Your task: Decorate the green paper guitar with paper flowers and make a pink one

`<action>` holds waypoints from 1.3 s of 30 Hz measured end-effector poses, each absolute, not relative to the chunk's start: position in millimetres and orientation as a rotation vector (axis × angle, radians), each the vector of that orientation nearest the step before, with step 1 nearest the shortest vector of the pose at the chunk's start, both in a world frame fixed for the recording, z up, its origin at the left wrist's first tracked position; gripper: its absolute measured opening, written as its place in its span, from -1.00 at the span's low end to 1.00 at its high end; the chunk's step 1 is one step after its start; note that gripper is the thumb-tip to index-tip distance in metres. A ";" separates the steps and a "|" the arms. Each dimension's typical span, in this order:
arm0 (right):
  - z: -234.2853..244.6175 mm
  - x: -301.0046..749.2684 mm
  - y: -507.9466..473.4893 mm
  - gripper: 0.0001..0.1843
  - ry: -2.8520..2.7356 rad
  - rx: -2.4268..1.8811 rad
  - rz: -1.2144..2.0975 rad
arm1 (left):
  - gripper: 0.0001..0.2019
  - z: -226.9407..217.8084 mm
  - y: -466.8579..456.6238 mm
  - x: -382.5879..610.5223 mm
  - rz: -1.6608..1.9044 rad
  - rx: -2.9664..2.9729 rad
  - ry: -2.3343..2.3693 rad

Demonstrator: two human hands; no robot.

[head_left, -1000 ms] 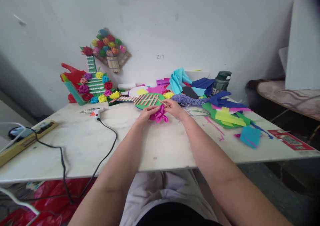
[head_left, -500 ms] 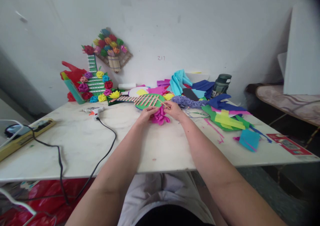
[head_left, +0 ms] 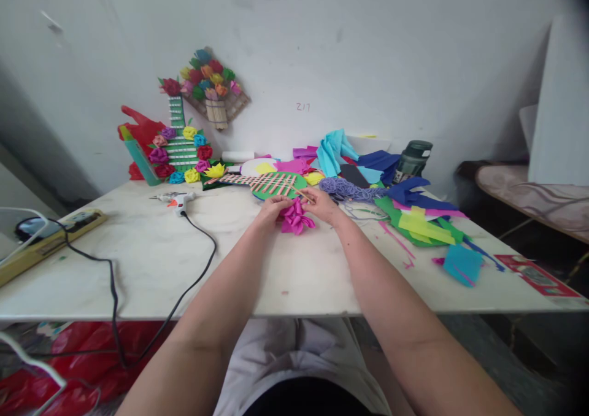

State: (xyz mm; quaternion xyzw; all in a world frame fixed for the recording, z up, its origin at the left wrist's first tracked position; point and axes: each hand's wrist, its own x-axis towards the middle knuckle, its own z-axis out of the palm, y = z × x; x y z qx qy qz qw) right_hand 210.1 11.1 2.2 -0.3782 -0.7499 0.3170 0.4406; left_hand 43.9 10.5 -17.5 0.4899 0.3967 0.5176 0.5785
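A bright magenta crepe-paper flower [head_left: 297,218] with looped petals hangs between my hands, low over the table. My left hand [head_left: 275,207] pinches it from the left side. In my right hand [head_left: 321,205] is a thin wooden stick [head_left: 300,192], held in closed fingers, its tip pointing up and left. These right fingers also lie close against the flower; whether they grip its petals I cannot tell. Just beyond, a green guitar-shaped board [head_left: 299,183] with crossed pinkish sticks lies on the table, a yellow paper flower [head_left: 215,170] near its neck end.
A white glue gun [head_left: 182,204] trails a black cord across the left, near a power strip [head_left: 46,242]. Purple yarn [head_left: 352,190], coloured paper [head_left: 426,224] and a dark bottle [head_left: 413,161] lie right. A decorated green guitar craft [head_left: 180,150] leans on the wall.
The view has shifted slightly, so the scene sits a little to the right. The stick in my right hand is tilted differently, with less of it showing. Both hands keep their hold.
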 end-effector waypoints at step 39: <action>11.1 225.3 5.1 -0.59 -1.895 -0.985 0.960 | -0.77 -7.4 1.7 41.6 1.251 1.411 0.875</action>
